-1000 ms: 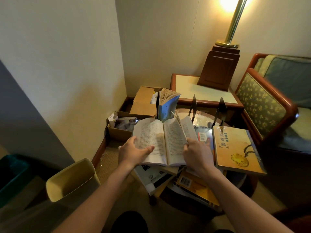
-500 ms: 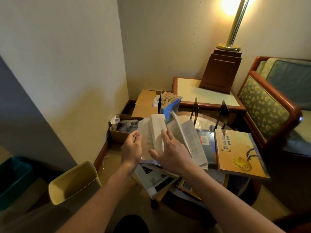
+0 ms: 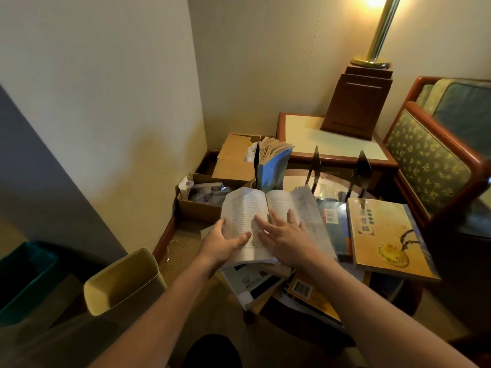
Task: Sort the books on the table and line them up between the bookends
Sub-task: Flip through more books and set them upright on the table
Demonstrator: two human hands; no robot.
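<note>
Open book (image 3: 244, 208) lies spine-away: left hand (image 3: 223, 244) grips its edge, right hand (image 3: 285, 236) presses flat; bookends (image 3: 360, 171) stand beyond.

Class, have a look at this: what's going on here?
A person handles an open book lying on a pile of books. The left hand grips its left edge; the right hand lies flat on its pages. Behind, only a blue book stands upright; nothing stands between the two bookends to its right.

lamp (image 3: 380, 30) cropped, open book (image 3: 245, 211) text blurred
</note>
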